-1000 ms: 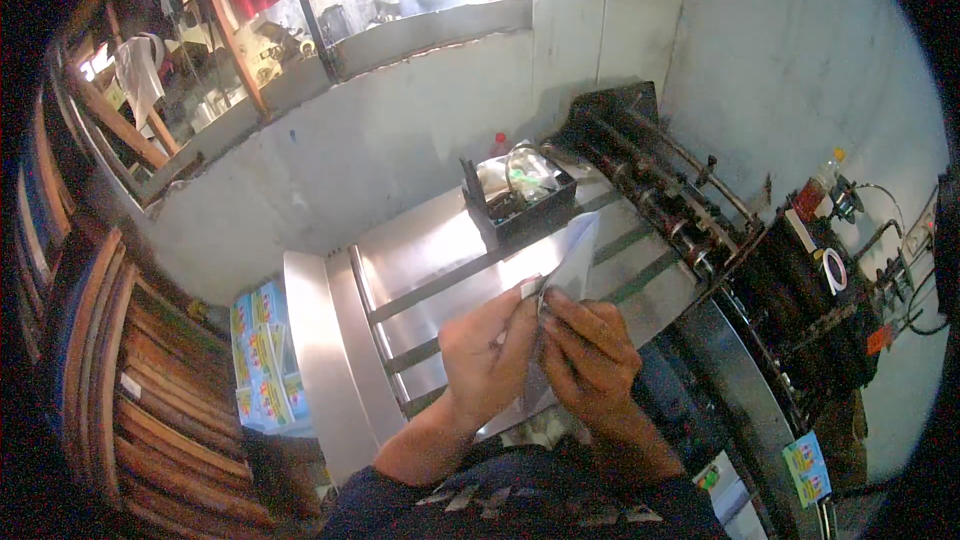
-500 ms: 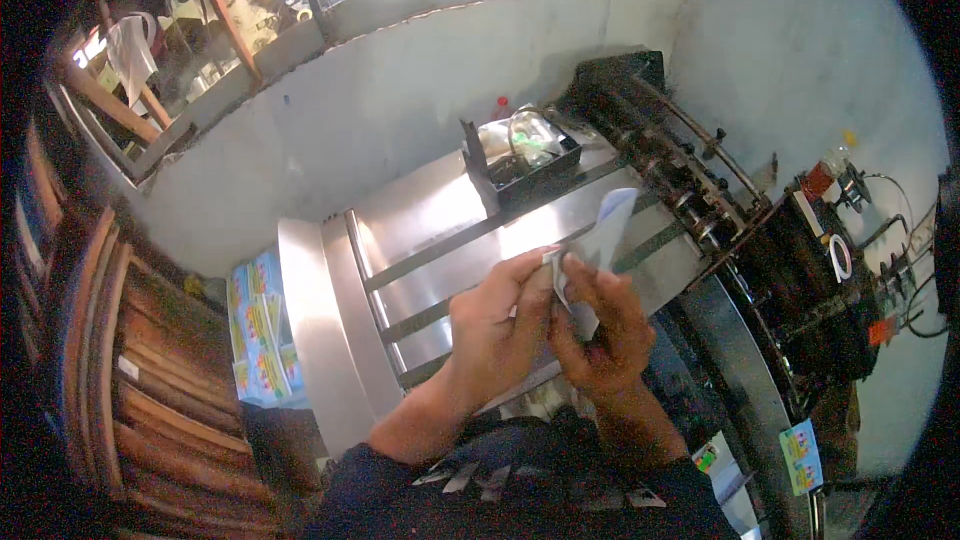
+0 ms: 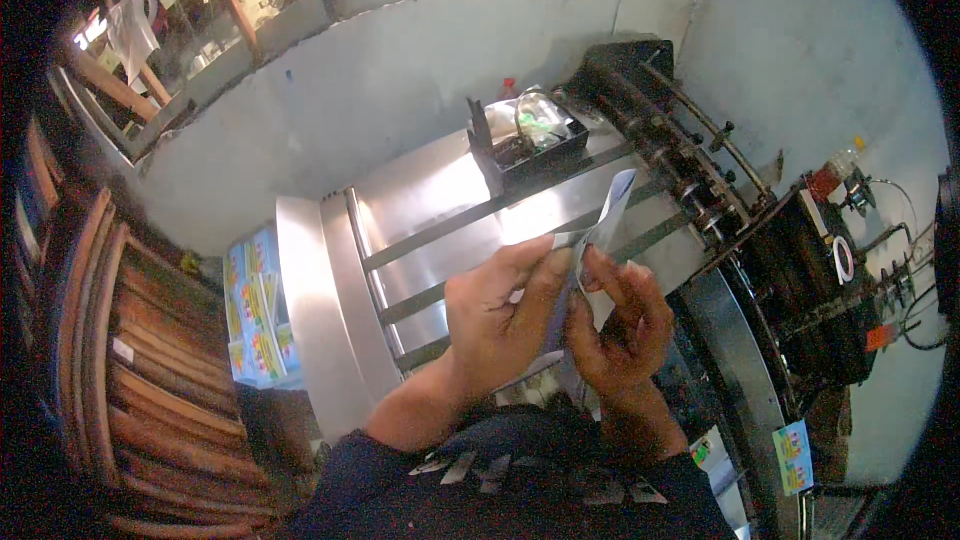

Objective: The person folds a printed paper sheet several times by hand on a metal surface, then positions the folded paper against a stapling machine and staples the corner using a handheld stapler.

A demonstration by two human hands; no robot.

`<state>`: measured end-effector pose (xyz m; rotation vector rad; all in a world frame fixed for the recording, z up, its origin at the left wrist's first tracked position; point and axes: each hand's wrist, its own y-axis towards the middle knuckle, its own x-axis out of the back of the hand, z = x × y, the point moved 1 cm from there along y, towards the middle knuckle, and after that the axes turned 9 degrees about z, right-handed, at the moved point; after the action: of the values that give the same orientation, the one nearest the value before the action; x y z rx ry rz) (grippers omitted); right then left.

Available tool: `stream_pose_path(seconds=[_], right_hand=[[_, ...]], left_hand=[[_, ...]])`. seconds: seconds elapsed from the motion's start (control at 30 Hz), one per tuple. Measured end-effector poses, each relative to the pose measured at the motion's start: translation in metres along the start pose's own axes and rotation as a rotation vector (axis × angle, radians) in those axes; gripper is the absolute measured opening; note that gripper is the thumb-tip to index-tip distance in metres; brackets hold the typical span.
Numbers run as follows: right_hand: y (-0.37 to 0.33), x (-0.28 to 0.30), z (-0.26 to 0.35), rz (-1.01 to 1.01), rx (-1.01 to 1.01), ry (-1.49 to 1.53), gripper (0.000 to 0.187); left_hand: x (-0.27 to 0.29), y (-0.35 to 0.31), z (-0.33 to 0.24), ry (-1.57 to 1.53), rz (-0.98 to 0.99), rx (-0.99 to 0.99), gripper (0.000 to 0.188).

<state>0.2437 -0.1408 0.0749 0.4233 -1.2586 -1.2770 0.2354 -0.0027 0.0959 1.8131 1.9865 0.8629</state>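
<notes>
A thin whitish sheet of paper (image 3: 618, 196), folded or bent, stands up between my two hands above the metal table. My left hand (image 3: 503, 308) pinches its left side between thumb and fingers. On the other side, my right hand (image 3: 628, 328) is curled with its thumb and fingertips at the paper's edge. The upper end of the sheet leans to the right and shows a faint bluish tint. Part of the sheet is hidden behind my fingers.
Dark straps cross the metal table (image 3: 425, 190) under my hands. A black box (image 3: 545, 158) of odds and ends sits on it. Dark machinery (image 3: 690, 175) stands at right. Printed colourful sheets (image 3: 262, 325) lie stacked at left, beside wooden frames (image 3: 170, 380). A printed card (image 3: 794, 457) hangs lower right.
My right hand has drawn slightly away from my left, and more of the paper shows between them. The sheet's upper end has risen a little. The whole view has shifted slightly.
</notes>
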Motion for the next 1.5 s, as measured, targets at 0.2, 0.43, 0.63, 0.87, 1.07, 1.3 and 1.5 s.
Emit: stream_pose_path(seconds=[0.2, 0.43, 0.63, 0.87, 1.07, 1.3, 1.5], right_hand=[[0.0015, 0.0021, 0.0020, -0.001, -0.037, 0.050, 0.062], [0.0053, 0.0013, 0.0019, -0.019, -0.003, 0.017, 0.062], [0.0069, 0.0036, 0.0056, 0.004, -0.023, -0.005, 0.060], [0.0072, 0.0005, 0.0045, -0.009, 0.009, -0.023, 0.059], [0.0083, 0.0031, 0.0057, 0.020, -0.006, -0.036, 0.058], [0.0086, 0.0024, 0.0049, 0.015, -0.009, -0.016, 0.058], [0.0073, -0.0003, 0.0032, -0.021, 0.008, -0.003, 0.058]], left_hand=[[0.0015, 0.0005, -0.0022, -0.027, -0.026, 0.026, 0.016], [0.0001, -0.0026, 0.0028, -0.129, -0.007, 0.092, 0.016], [0.0001, 0.0020, -0.0047, -0.132, 0.022, 0.044, 0.017], [-0.0008, 0.0002, 0.0000, -0.136, 0.010, 0.022, 0.018], [-0.0007, 0.0006, 0.0010, -0.187, 0.011, 0.058, 0.017], [0.0013, -0.0014, 0.0007, -0.083, -0.004, 0.073, 0.015], [-0.0003, 0.0000, -0.0002, -0.044, -0.014, 0.040, 0.015]])
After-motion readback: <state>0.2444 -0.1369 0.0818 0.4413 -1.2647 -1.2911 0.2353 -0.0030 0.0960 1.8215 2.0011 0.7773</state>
